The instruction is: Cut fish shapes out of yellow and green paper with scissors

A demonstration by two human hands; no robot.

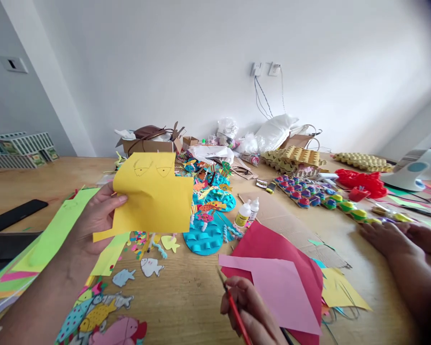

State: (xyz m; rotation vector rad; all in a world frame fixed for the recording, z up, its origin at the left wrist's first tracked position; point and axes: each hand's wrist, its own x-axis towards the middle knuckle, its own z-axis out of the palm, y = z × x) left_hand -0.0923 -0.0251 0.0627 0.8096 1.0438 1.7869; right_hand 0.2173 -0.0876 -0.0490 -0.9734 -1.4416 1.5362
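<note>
Tabletop (187, 297) is overhung by a yellow paper sheet (154, 206), probably light, floppy and easily creased, best taken by an edge; its left edge is pinched by the left hand (100, 213), thumb in front; by the right hand (252, 306), fingers curled, a slim red tool (235, 309) is gripped.

The left hand (102, 208) holds yellow paper (156, 206), the right hand (251, 309) a red tool (237, 314), perhaps a brush.

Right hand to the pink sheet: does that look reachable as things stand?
Probably yes: the pink sheet lies on the red paper, right by the right hand, its middle uncovered. The red-handled tool in that hand may hinder grasping.
</note>
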